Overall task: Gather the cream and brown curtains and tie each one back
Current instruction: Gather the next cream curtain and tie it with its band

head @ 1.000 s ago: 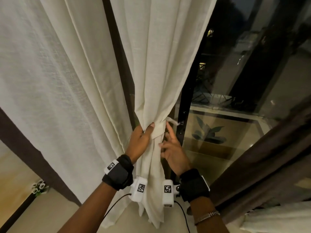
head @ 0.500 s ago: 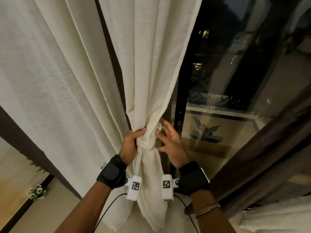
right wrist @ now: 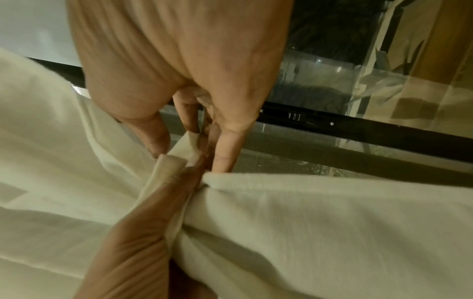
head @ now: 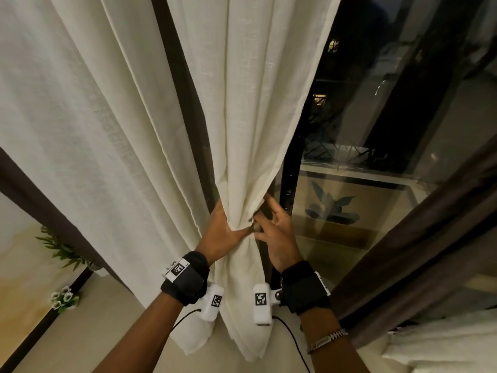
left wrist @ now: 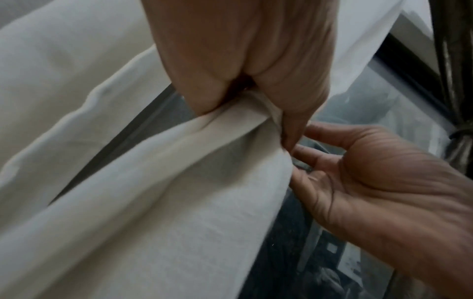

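The cream curtain point(head: 250, 130) hangs in the middle and is bunched into a narrow waist. My left hand point(head: 228, 230) grips round that waist from the left, its thumb point(right wrist: 143, 218) lying across the folds. My right hand point(head: 274, 227) is at the right side of the bunch. Its fingertips point(right wrist: 158, 145) pinch the end of a cream tie band point(right wrist: 170, 168). The left wrist view shows the left hand point(left wrist: 243, 91) squeezing the cloth and the right hand point(left wrist: 371, 172) palm up beside it. A brown curtain point(head: 403, 251) hangs at the right.
A second cream panel point(head: 94, 130) hangs on the left with brown cloth point(head: 24, 179) behind it. Just behind the hands is a dark door frame point(head: 290, 184) with glass point(head: 376, 130). A plant point(head: 61, 249) stands low at the left.
My left hand has closed further round the bunch and now covers the band that showed before. My right hand has drawn in against the curtain's right side.
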